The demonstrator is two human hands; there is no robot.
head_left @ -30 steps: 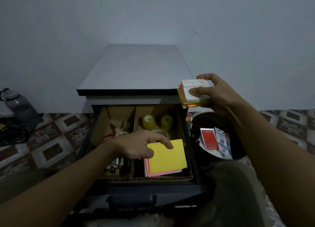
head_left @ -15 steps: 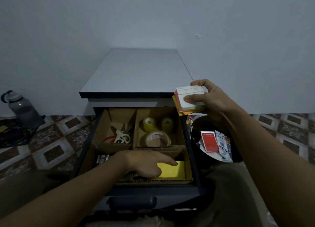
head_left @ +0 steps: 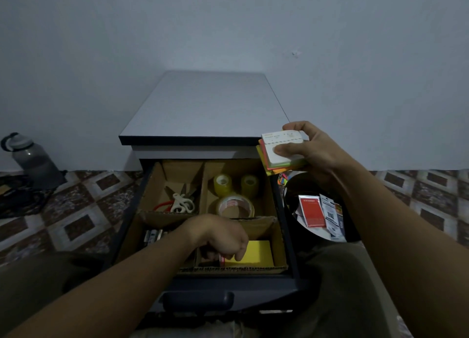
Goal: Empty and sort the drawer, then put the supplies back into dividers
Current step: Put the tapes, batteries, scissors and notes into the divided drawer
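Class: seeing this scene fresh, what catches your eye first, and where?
A yellow sticky pad lies front right in the drawer, by the left hand. The right hand holds a multicoloured note stack beside the cabinet top, above a black bin holding a red packet.

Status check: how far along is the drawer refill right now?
Done: scissors and tape rolls sit in the two back dividers, what look like pens in the front-left one. In hand: the left hand is down on a yellow pad in the front-right divider; the right hand grips a stack of sticky notes beside the cabinet. Left: that stack is not yet in the drawer.
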